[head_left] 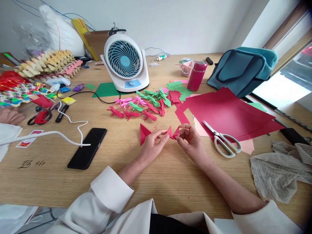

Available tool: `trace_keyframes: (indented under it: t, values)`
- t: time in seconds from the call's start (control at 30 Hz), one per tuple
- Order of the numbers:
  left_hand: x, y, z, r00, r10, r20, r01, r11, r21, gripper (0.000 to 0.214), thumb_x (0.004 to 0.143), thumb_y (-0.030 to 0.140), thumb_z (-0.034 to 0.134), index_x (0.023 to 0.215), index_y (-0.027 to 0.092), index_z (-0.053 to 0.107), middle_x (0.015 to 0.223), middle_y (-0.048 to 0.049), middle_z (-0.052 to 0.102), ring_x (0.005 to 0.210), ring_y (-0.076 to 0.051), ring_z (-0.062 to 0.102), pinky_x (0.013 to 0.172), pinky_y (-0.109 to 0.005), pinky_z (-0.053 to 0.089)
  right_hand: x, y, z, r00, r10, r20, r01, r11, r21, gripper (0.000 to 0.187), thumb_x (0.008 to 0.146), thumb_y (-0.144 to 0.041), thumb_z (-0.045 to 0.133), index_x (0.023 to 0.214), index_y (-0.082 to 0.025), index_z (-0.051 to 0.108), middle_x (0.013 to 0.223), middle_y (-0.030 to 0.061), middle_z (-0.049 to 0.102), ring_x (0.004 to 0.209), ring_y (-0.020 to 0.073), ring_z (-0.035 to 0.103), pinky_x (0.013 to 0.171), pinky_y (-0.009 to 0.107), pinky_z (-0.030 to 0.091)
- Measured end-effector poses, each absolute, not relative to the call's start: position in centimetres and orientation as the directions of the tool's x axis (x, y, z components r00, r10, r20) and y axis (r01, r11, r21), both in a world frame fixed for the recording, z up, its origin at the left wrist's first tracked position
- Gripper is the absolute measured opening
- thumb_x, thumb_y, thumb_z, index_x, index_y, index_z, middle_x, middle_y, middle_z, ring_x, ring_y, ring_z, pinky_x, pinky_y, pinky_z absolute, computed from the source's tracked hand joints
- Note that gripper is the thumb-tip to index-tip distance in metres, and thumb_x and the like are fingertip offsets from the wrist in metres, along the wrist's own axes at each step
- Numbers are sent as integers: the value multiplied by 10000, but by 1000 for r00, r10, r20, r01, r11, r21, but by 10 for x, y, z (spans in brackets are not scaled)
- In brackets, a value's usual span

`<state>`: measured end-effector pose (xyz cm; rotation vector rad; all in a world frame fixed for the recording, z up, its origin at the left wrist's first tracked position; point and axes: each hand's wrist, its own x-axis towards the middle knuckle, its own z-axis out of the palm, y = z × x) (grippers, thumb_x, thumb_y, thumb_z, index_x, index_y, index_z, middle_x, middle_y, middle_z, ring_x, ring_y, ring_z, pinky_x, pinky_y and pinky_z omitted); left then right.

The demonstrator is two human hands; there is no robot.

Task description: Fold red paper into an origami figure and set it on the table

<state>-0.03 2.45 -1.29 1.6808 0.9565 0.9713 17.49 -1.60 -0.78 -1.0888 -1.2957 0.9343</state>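
A small folded piece of red paper (172, 132) is pinched between both hands above the wooden table (122, 182). My left hand (153, 144) grips its left side with thumb and fingers closed. My right hand (191, 139) pinches its right point. Another red folded triangle (144, 133) lies on the table just left of my left hand. Beyond the hands lies a cluster of finished red, pink and green folded paper figures (143, 107).
Scissors (223, 139) rest on red paper sheets (226, 112) at right. A black phone (87, 148) with a white cable lies at left. Farther back stand a white fan (125, 63), a red bottle (197, 75) and a teal bag (241, 70). A grey cloth (280, 172) lies at far right.
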Motion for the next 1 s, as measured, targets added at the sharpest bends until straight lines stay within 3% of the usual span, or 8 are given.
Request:
trace_keyframes:
  t: [0.1, 0.17, 0.4, 0.63, 0.77, 1.0]
  values:
    - [-1, 25, -9, 368, 887, 278, 221, -374, 901, 230, 883, 373, 664, 1009, 191, 724, 1052, -57, 743, 1044, -220, 658, 1099, -381, 387, 175, -17, -8, 62, 971, 232, 82, 226, -971, 361, 867, -277, 645, 1173, -251, 457, 798, -26, 562, 712, 146, 526, 678, 312, 421]
    - [-1, 25, -6, 383, 874, 298, 230, -402, 886, 192, 876, 354, 671, 957, 187, 722, 995, -47, 748, 991, -211, 663, 1106, -387, 371, 175, -18, -8, 61, 971, 231, 88, 225, -970, 385, 865, -268, 640, 1201, -247, 453, 791, -30, 557, 705, 143, 526, 675, 310, 425]
    - [-1, 21, 0, 409, 886, 218, 216, -326, 920, 251, 839, 374, 709, 975, 163, 712, 929, -33, 737, 902, -191, 663, 842, -268, 487, 176, -19, -10, 29, 968, 250, 166, 242, -956, 410, 865, -250, 632, 1243, -239, 475, 795, -24, 566, 684, 141, 527, 670, 309, 440]
    - [0, 23, -9, 357, 882, 307, 105, -364, 925, 140, 872, 287, 675, 895, 167, 744, 860, -31, 695, 836, -153, 641, 789, -248, 491, 176, -21, -7, -11, 968, 250, 140, 249, -958, 131, 930, -310, 585, 1026, -221, 586, 879, 37, 630, 787, 173, 586, 736, 329, 484]
    - [3, 26, -15, 325, 908, 265, 11, -284, 959, 153, 859, 312, 691, 846, 173, 754, 789, -12, 679, 765, -133, 621, 728, -234, 497, 176, -22, -6, -62, 974, 216, 96, 221, -970, 182, 933, -377, 602, 1015, -215, 612, 916, 45, 650, 812, 172, 600, 764, 321, 492]
    - [6, 23, -17, 328, 909, 256, -17, -266, 964, 158, 858, 321, 689, 836, 179, 754, 795, -11, 696, 766, -133, 621, 735, -242, 499, 174, -20, -14, -56, 992, 115, 146, 122, -982, 290, 847, -458, 701, 795, -197, 587, 705, -1, 596, 629, 135, 513, 583, 271, 389]
